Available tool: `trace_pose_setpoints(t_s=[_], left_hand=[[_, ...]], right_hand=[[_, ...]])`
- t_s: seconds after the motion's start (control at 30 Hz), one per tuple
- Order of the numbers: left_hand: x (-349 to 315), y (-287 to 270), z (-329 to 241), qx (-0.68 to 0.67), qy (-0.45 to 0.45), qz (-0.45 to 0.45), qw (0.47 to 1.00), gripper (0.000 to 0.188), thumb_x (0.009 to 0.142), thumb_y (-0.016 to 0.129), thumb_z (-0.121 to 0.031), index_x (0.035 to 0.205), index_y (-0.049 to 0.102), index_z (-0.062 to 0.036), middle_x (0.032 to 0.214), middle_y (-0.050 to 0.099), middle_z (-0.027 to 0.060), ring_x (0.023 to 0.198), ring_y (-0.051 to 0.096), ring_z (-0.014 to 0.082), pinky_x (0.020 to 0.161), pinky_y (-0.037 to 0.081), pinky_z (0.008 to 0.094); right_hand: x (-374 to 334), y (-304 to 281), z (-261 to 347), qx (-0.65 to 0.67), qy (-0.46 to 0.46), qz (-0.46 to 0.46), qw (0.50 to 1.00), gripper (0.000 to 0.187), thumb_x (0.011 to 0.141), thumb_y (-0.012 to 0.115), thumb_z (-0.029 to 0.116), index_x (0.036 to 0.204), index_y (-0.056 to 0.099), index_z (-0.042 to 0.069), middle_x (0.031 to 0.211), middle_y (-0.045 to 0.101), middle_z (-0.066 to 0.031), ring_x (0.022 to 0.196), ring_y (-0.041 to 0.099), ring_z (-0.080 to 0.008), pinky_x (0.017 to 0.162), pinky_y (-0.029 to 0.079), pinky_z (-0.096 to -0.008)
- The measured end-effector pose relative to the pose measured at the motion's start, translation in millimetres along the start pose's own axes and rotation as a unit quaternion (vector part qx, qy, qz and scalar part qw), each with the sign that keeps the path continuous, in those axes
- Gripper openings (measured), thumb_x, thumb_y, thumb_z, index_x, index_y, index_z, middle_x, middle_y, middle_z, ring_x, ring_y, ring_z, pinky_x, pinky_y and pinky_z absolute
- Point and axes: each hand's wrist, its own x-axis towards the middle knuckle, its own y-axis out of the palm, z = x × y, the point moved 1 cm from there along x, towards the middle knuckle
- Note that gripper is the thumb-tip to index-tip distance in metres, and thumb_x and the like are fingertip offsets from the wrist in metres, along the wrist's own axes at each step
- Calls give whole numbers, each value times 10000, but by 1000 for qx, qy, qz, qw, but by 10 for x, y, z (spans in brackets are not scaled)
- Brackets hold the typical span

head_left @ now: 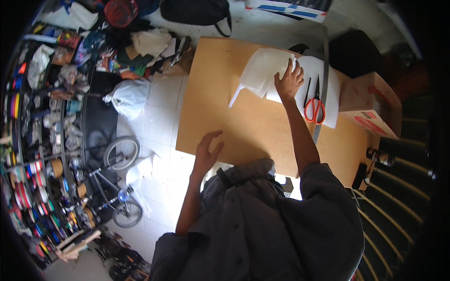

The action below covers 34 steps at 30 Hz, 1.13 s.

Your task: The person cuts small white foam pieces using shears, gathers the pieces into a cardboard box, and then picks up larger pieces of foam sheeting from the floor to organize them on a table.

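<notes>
My right hand [289, 83] reaches across the wooden table [211, 93], its fingers spread over the edge of some off-white, translucent sheets [263, 70]. A thin white strip [236, 95] sticks out from the sheets' near left corner. Beside that hand, a larger white sheet [330, 105] bears scissors with orange-red handles [315, 110] and a slim black pen or pencil [307, 92]. A long metal ruler [325, 65] lies along the right of the scissors. Over the table's near left corner hangs my left hand [206, 152], fingers apart and holding nothing.
An open cardboard box [370, 105] stands at the table's right, with a dark cylindrical object [379, 157] nearer me. Left of the table are a tied white plastic bag [129, 98], a small bicycle [110, 189] and shelves [49, 140] packed with spools and bags. A black bag [197, 11] lies beyond.
</notes>
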Motion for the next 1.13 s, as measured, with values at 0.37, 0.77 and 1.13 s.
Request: trace_pose_setpoints(t_s=[0.37, 0.77, 1.13], left_hand=[[153, -257, -429, -143, -28, -80, 986, 223, 924, 571, -82, 1131, 618, -17, 1052, 678, 94, 967, 636, 186, 855, 479, 305], [-56, -255, -358, -186, -34, -87, 978, 217, 936, 546, -78, 1125, 613, 6, 1043, 676, 117, 974, 641, 196, 879, 483, 315], [-130, -446, -575, -184, -11, -113, 976, 244, 950, 497, -79, 1146, 596, 26, 1064, 663, 121, 992, 622, 186, 879, 452, 300]], right_hand=[[-169, 315, -254, -82, -118, 241, 960, 463, 846, 607, 354, 1248, 544, 134, 1452, 344, -119, 1361, 252, -402, 984, 234, -747], [-310, 127, -289, -9, -161, 180, 970, 512, 891, 575, 375, 1319, 474, 112, 1439, 379, -113, 1364, 293, -373, 980, 228, -757], [-193, -2295, 905, 545, -227, 74, 804, 211, 929, 582, 109, 1080, 645, -24, 1067, 681, -110, 995, 632, -171, 919, 453, -288]])
